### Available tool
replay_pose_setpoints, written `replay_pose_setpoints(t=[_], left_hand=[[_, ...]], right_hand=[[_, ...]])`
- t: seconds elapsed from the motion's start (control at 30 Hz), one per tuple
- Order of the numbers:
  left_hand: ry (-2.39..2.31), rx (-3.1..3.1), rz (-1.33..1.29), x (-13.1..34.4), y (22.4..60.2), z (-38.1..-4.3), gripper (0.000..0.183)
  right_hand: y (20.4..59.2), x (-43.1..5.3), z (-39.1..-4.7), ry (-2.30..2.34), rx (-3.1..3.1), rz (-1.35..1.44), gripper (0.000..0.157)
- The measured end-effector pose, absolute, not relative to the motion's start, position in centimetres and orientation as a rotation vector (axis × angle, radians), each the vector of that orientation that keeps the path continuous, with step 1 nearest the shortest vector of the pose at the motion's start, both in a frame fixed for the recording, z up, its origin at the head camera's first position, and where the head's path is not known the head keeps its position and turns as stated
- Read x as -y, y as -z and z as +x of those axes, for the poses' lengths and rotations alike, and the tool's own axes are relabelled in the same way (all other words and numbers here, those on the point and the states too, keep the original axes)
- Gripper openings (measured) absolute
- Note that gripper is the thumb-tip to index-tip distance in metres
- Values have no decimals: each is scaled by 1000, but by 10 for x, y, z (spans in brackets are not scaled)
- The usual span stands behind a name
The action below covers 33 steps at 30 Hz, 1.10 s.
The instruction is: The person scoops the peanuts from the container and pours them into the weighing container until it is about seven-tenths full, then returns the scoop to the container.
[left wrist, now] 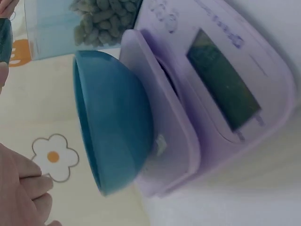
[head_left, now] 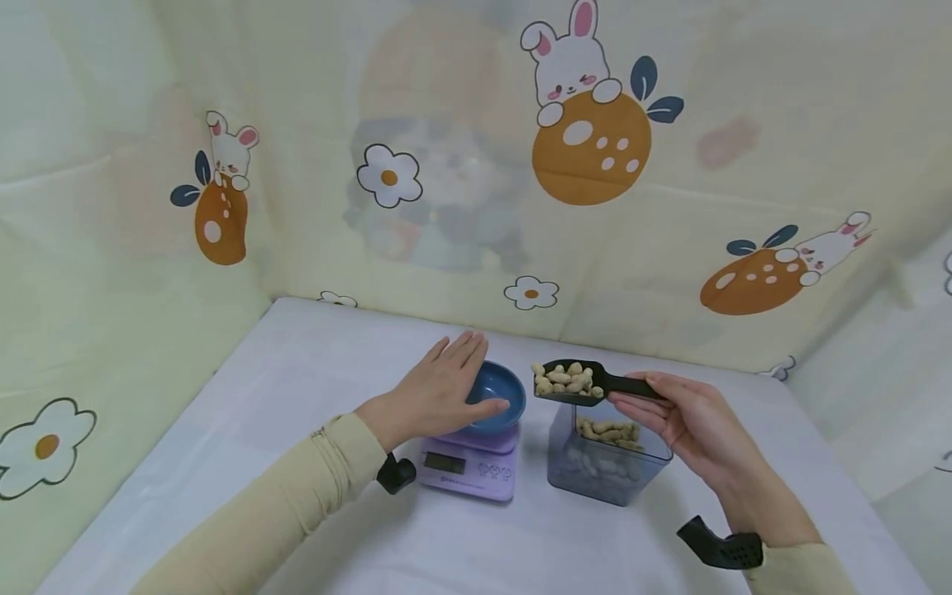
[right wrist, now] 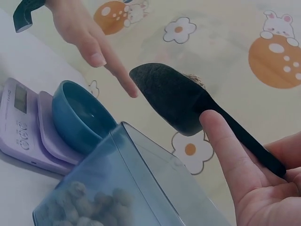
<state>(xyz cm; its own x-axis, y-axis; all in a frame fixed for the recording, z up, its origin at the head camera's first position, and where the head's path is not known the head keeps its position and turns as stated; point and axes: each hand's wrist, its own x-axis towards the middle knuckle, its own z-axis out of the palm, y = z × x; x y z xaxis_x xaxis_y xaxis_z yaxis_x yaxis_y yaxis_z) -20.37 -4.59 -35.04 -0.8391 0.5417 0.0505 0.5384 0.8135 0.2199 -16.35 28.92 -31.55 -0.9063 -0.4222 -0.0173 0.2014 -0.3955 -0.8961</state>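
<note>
My right hand grips the handle of a black scoop, which is heaped with peanuts in their shells. The scoop is held up over the near side of a clear bluish box that has more peanuts inside. My left hand is stretched out, fingers straight, above a blue bowl. In the right wrist view a gap separates that hand from the bowl. The bowl stands on the platform of a purple kitchen scale, and its inside looks bare where it shows.
A white-covered table carries everything. Behind it and at the sides hangs a pale curtain printed with rabbits and flowers. The box stands just right of the scale. Each wrist wears a black camera mount, one of them near the right sleeve.
</note>
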Motion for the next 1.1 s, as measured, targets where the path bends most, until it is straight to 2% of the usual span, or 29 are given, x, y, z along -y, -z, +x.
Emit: replay_pose_setpoints(t=[0.67, 0.73, 0.93, 1.1], left_hand=[[-283, -3009, 776, 62, 375, -197, 106], [-278, -3011, 759, 62, 377, -196, 106], [-295, -3015, 738, 64, 379, -196, 105], [-297, -3018, 729, 66, 379, -194, 104]], right_hand=[[321, -259, -173, 2201, -1704, -224, 25], [322, -256, -173, 2175, -1742, -202, 29], [321, -248, -174, 2109, -1844, -168, 52], [321, -242, -174, 2078, -1888, -161, 54]])
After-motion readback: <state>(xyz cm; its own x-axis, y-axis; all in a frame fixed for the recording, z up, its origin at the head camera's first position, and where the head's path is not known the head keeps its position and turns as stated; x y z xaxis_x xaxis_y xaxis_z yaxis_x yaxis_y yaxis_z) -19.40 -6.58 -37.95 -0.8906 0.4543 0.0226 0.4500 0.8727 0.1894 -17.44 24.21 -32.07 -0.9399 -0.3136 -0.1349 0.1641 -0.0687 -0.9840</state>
